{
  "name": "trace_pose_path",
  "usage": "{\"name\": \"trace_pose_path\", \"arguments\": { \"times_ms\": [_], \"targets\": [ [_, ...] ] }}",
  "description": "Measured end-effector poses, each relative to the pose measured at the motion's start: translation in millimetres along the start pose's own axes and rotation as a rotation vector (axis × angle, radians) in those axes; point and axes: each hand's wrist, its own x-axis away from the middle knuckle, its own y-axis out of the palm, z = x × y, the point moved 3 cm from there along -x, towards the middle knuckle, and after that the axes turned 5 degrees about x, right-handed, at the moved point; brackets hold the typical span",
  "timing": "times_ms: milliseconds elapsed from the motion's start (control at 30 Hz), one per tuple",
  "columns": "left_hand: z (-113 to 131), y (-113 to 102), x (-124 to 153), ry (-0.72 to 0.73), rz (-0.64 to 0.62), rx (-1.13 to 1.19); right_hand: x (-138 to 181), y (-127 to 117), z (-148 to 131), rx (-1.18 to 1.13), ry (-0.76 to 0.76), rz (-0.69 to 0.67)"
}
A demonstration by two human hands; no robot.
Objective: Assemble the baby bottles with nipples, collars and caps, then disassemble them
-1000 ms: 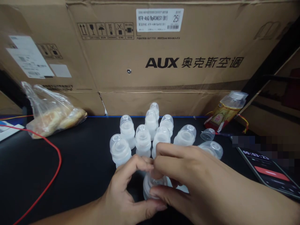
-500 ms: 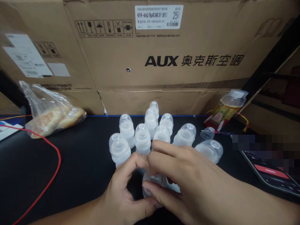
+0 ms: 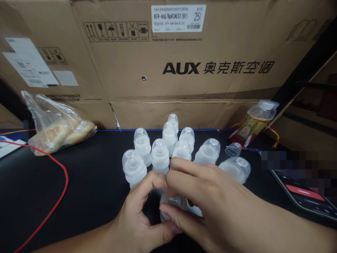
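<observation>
Close in front of me, my left hand (image 3: 143,211) and my right hand (image 3: 213,196) are both closed around one small baby bottle (image 3: 177,201). Its clear top shows between the fingers; the lower part is hidden. The left thumb and index finger curve round its left side. From the right, the right thumb presses across the front and the other fingers bend over the far side. Just beyond stand several similar white baby bottles with clear domed caps, among them a front left bottle (image 3: 134,168), a middle bottle (image 3: 160,156) and a right-hand bottle (image 3: 235,169).
A loose clear cap (image 3: 233,149) lies at right, near a plastic container with a red-gold label (image 3: 246,128). A phone (image 3: 302,193) rests at far right. Left are bagged bread (image 3: 63,133) and a red cable (image 3: 64,172). A large cardboard box (image 3: 131,77) stands behind.
</observation>
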Motion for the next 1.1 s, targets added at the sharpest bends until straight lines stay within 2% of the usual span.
{"name": "trace_pose_path", "arguments": {
  "times_ms": [567, 900, 1100],
  "targets": [
    [2, 1, 1, -0.019, -0.009, -0.018, -2, -2, -1, 0.023, -0.007, 0.027],
    [2, 1, 0, -0.004, 0.000, -0.007, -16, 2, 0, 0.073, -0.011, -0.036],
    [0, 0, 2, -0.026, -0.011, -0.023, -6, 3, 3, 0.057, -0.003, -0.035]
  ]
}}
